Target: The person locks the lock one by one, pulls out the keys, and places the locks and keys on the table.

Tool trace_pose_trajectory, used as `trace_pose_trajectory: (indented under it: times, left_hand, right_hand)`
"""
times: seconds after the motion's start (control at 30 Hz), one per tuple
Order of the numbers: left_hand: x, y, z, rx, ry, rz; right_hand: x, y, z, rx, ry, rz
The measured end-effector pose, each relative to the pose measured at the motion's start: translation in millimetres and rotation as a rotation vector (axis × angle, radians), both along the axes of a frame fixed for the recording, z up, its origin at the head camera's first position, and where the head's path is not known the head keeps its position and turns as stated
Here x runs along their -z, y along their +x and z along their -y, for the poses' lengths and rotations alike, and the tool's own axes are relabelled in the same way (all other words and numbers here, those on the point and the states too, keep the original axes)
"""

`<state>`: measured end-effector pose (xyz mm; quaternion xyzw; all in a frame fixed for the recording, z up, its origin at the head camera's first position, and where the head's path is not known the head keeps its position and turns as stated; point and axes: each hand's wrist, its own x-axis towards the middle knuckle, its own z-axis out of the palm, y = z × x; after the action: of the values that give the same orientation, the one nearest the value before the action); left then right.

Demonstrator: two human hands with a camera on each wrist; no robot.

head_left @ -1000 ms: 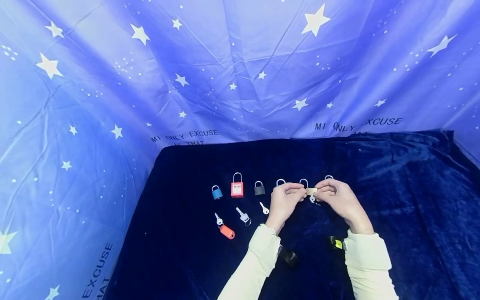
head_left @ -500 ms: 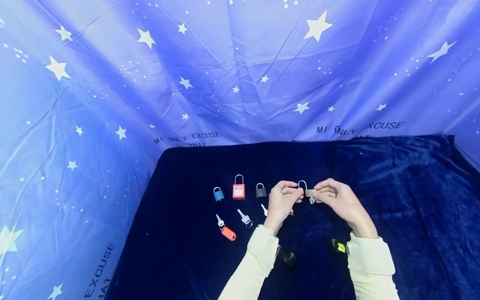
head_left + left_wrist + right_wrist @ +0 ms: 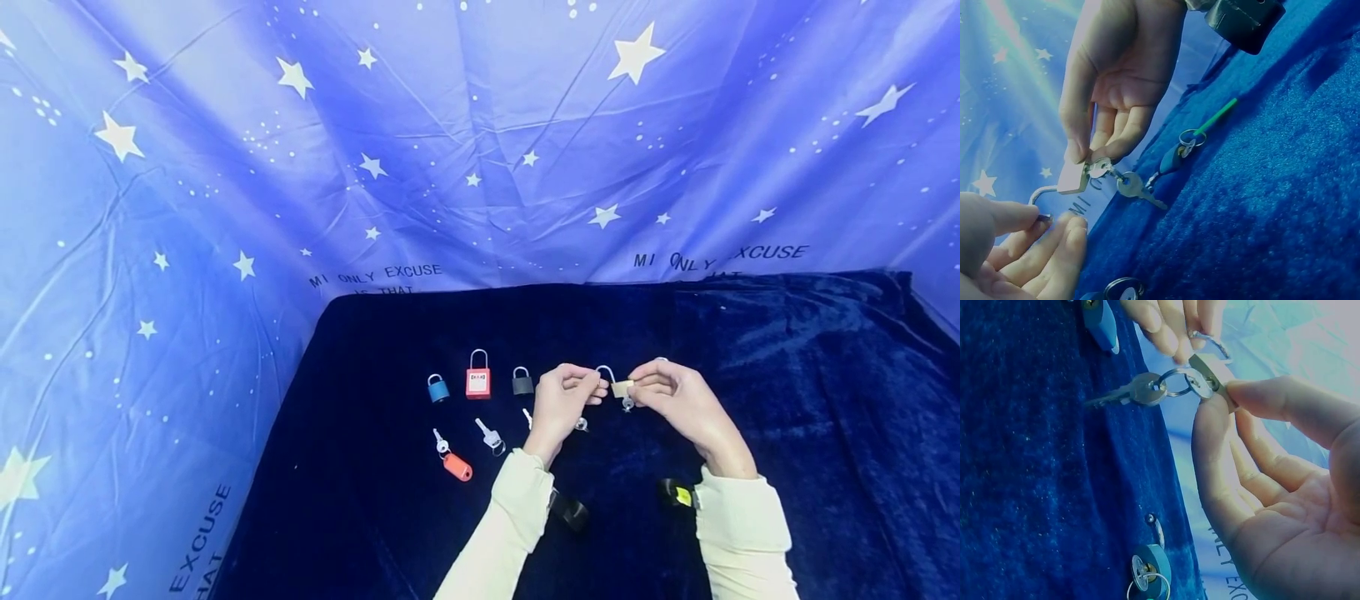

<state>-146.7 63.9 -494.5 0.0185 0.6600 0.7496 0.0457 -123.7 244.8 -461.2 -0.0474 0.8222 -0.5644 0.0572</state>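
Observation:
A small brass padlock (image 3: 622,388) is held up between my two hands. My right hand (image 3: 678,400) pinches its body between thumb and fingers. With my left hand (image 3: 558,408) I pinch the free end of its shackle (image 3: 1040,191), which stands out of the body. In the right wrist view, a key (image 3: 1199,384) sits in the keyhole, and a second key (image 3: 1147,390) hangs from it on a ring. Behind my right hand, another padlock's shackle (image 3: 661,360) barely shows; the rest of that lock is hidden.
To the left lie a blue padlock (image 3: 438,388), a red padlock (image 3: 477,383) and a dark grey padlock (image 3: 522,382). Nearer are a key with an orange tag (image 3: 457,467) and a pair of keys (image 3: 490,437). Dark blue velvet (image 3: 360,525) covers the table.
My left hand has drawn slightly left. The shackle and the padlock body have tilted a little, and the hanging key has swung slightly. The head view has shifted a bit.

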Motion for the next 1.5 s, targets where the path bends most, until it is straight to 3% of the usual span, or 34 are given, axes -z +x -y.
trace_pose_trajectory:
  times: [0.53,0.77,1.0,1.2,1.37,1.5]
  left_hand:
    - [-7.8,2.5,-0.7,0.019,-0.011,0.026]
    - [-8.2,3.1,2.6,0.07,0.01,-0.019]
    - [-9.4,2.9,2.1,0.023,0.054,-0.021]
    - [-10.8,-1.0,2.3,-0.029,0.117,-0.04]
    - [-12.6,-1.1,4.4,-0.03,0.166,-0.051]
    - [-11.1,-1.3,6.5,-0.021,0.181,-0.05]
  right_hand:
    - [2.2,-1.9,3.3,-0.004,0.003,-0.016]
    - [2.2,-2.0,10.7,0.0,0.066,-0.033]
    - [-1.2,-0.7,15.1,0.0,0.075,-0.044]
    - [-1.8,-1.4,16.7,-0.034,0.125,-0.001]
    - [0.6,-2.3,18.9,-0.079,0.126,-0.015]
    - [-0.5,-1.2,21.0,-0.071,0.111,-0.023]
